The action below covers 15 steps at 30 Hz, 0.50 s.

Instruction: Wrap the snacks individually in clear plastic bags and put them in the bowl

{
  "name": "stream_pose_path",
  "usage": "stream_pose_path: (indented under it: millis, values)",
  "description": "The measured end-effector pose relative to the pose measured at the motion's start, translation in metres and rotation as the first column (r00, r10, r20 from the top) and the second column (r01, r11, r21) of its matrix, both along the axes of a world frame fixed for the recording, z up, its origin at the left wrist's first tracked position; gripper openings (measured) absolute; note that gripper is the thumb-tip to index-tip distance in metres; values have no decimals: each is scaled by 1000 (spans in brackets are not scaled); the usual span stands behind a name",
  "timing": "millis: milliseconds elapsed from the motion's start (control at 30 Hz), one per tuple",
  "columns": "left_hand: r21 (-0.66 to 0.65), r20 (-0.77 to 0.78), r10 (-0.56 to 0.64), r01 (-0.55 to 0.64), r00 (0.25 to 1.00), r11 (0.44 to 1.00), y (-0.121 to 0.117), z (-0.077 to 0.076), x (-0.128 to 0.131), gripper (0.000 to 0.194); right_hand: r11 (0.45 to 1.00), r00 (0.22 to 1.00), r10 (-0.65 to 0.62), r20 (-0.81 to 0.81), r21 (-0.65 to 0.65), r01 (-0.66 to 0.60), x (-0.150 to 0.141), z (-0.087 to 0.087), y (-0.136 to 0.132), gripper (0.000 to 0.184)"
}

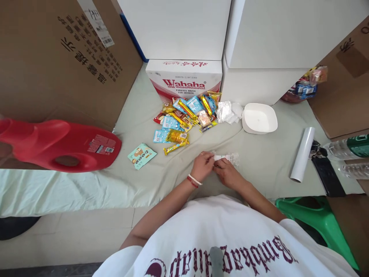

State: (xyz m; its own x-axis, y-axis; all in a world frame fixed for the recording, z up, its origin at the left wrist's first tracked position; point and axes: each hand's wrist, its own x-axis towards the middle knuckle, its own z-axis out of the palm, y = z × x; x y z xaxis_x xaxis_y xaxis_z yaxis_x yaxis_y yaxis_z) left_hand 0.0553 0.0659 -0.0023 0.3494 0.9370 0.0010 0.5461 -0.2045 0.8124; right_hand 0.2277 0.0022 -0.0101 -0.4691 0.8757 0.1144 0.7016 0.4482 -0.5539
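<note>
The left hand (202, 166) and the right hand (228, 174) meet over the cloth (170, 177), their fingers bent in and nearly shut, pinching a clear wrapper (234, 157) between them. The wrapper sticks out beyond the right fingers, crinkled, with some white in it; its contents are too small to make out. Two bracelets (193, 180), one pale and one red, ring the left wrist. Ahead of the left hand lies a heap of snacks (188, 111), against the foot of the Wahaha box (184, 79). Well to that hand's left is a mint packet (142, 156), lying flat, and farther left a red jug (65, 144). Ahead of the right hand, some clear bags (227, 112) lie just beside a white bowl (260, 118). Well to its right are a white roll (302, 154), two bottles (343, 149) and, lower down, a green stool (331, 223).
</note>
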Motion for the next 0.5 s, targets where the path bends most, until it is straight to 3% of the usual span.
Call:
stream_pose_path:
  millis: [100,167,200,267,300,333,400,500]
  values:
    - [102,-93,-92,102,991,990,-1,-7,13,28,998,981,-45,-187,-52,36,11,9,-12,38]
    - [184,-213,-117,158,970,970,-7,-11,16,28,957,915,-290,-281,-106,270,21,14,-17,32]
    - [213,-276,-112,174,955,961,-10,-13,16,28,887,836,-462,-295,-125,446,26,15,-17,30]
    - [240,-373,-85,185,924,953,-16,-15,16,28,667,621,-735,-271,-127,734,35,14,-12,37]
    - [247,-409,-75,189,909,950,-18,-15,16,28,580,542,-804,-244,-123,805,39,13,-8,46]
    - [253,-440,-70,199,895,947,-20,-15,16,28,539,509,-836,-204,-134,831,41,11,-3,54]
    - [265,-486,-74,228,871,937,-21,-13,17,29,557,551,-829,-94,-218,802,45,8,4,59]
    - [286,-533,-62,248,844,925,-20,-10,19,27,641,683,-729,-48,-398,657,48,6,5,36]
